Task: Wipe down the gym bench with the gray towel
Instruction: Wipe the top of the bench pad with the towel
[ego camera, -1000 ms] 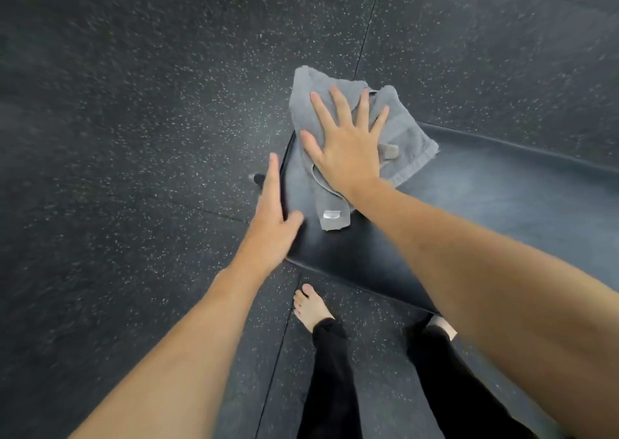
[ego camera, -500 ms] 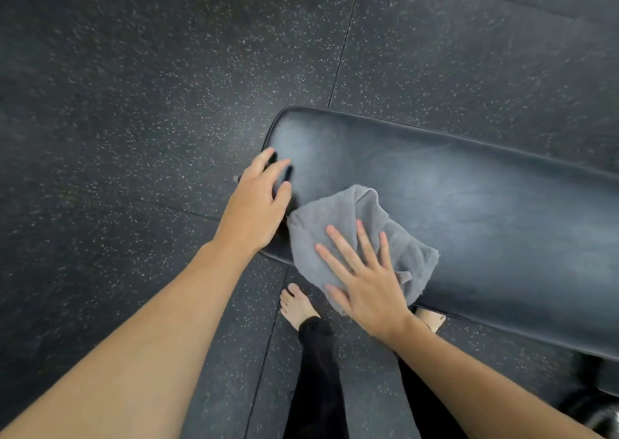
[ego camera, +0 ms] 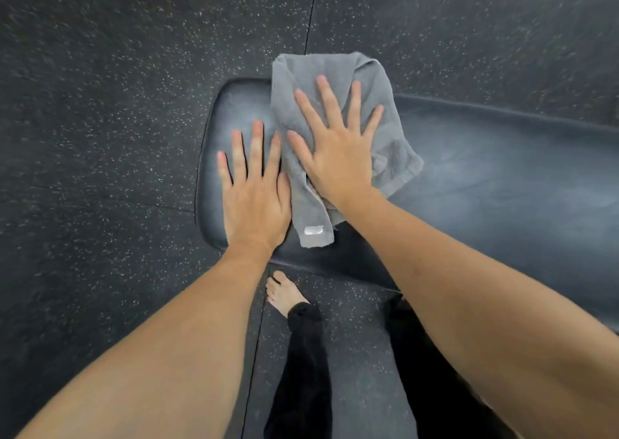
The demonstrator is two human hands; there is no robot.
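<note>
The black padded gym bench [ego camera: 502,177] runs from the middle of the view off to the right, its rounded end at the left. A crumpled gray towel [ego camera: 301,83] lies across that end, with a white label at its near corner and its far edge hanging past the bench. My right hand [ego camera: 335,153] presses flat on the towel with fingers spread. Just left of the towel, my left hand [ego camera: 254,194] rests flat on the bare pad, fingers apart and holding nothing.
Dark speckled rubber floor tiles [ego camera: 100,103] surround the bench. My bare left foot [ego camera: 284,293] and black trouser legs [ego camera: 301,371] stand right at the bench's near edge.
My right hand has pushed the towel from the bench's near edge up to its far edge. My left hand has shifted from the bench's end edge to lie flat on the pad.
</note>
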